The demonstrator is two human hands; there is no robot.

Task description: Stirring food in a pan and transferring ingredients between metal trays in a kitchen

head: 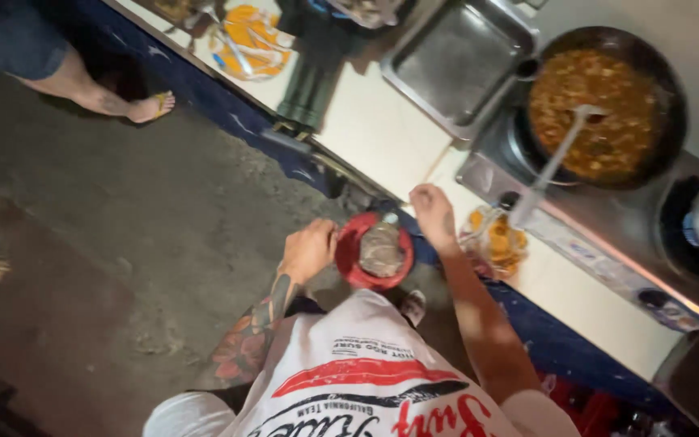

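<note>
Beside the stove (pixel 608 235), just off the counter's (pixel 382 129) edge, we grip a red bowl (pixel 372 252) by its rim in our curled left hand (pixel 311 249); something brownish-grey sits inside. Our right hand (pixel 433 215) rests closed on the counter edge just past the bowl, near a clear bag of yellow pieces (pixel 495 243). On the stove, a dark pan (pixel 608 103) holds orange stew with a ladle (pixel 550 170).
</note>
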